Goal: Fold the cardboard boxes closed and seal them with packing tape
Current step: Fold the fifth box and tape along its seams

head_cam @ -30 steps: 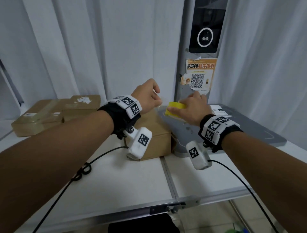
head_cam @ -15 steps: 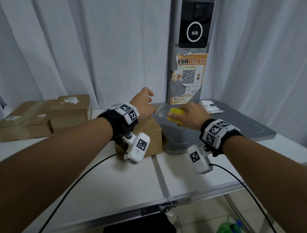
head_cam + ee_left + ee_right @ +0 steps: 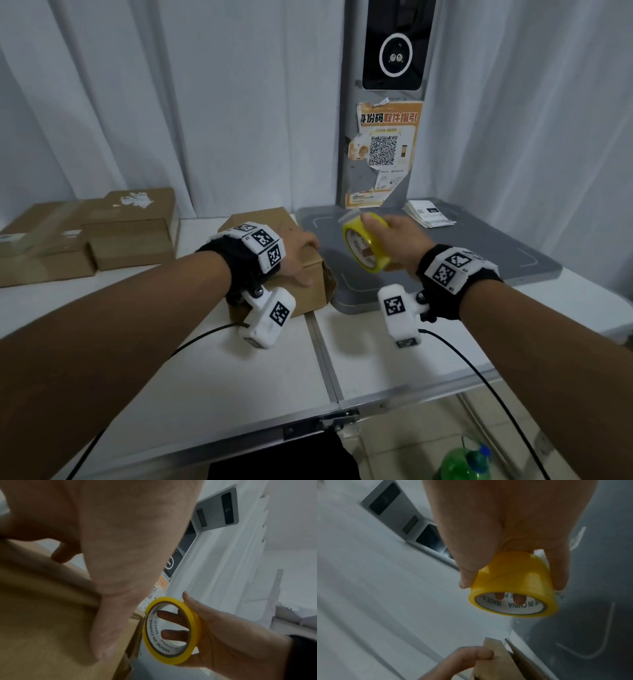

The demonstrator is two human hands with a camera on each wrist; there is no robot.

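Above grey platform [image 3: 513, 263], tape roll [image 3: 368, 245] tilted, core facing left.

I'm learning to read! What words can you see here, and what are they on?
"MADE IN CHINA": inside the tape roll, held by the right hand.
"身份码取件指引": orange poster heading; first character partly cut off.
Poster small print and QR code: too small.
Paper slips: too blurred.
Box under the left hand: no text seen.
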